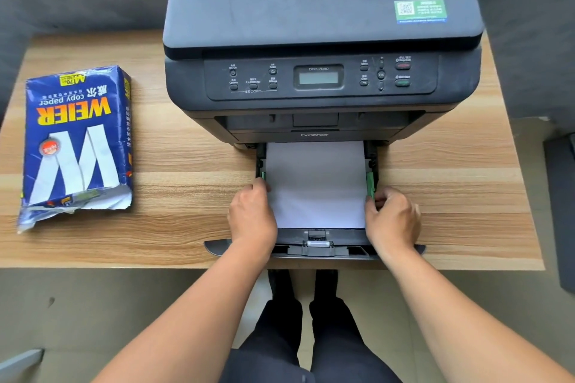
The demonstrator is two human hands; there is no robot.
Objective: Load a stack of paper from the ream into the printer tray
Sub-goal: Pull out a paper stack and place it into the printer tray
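Note:
A dark grey printer (320, 40) stands on the wooden table, its paper tray (317, 250) pulled out toward me. A stack of white paper (315, 183) lies flat in the tray between the side guides. My left hand (253, 214) rests on the paper's left edge, fingers curled against the left guide. My right hand (393, 219) pinches the green right side guide (370, 185) at the paper's right edge. The opened blue ream (77, 146) lies on the table to the left, its torn end toward me.
The wooden table (186, 211) ends just under the tray's front lip. A grey sofa runs behind the table. A dark object (560, 211) stands at the right edge. My legs and shoes show below the table.

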